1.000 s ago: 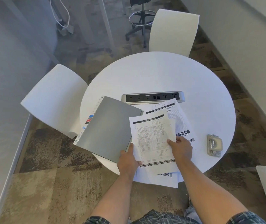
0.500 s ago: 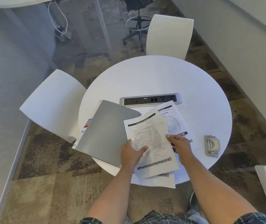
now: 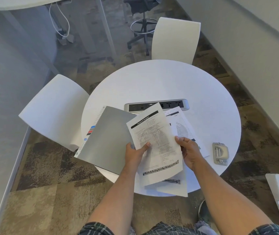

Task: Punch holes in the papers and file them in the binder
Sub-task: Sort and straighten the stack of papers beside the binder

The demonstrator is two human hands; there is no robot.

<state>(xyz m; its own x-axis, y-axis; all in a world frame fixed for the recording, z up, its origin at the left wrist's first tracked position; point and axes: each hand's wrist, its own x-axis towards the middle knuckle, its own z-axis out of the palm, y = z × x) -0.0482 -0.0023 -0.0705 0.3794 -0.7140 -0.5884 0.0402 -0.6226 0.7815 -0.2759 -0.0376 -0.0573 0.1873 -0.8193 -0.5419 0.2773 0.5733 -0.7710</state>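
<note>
Above round table [image 3: 160, 78], printed black-banded paper [image 3: 154, 141], tilted, both hands gripping

Bright, even light; soft shadows; wide-angle bending at edges; slight blur.

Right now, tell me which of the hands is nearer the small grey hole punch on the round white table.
Right. The right hand holds the papers' edge beside the small grey hole punch; the left hand is across the sheets.

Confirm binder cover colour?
Plain grey binder, with blue and red tabs showing at its left edge. Head view, the only one.
</note>
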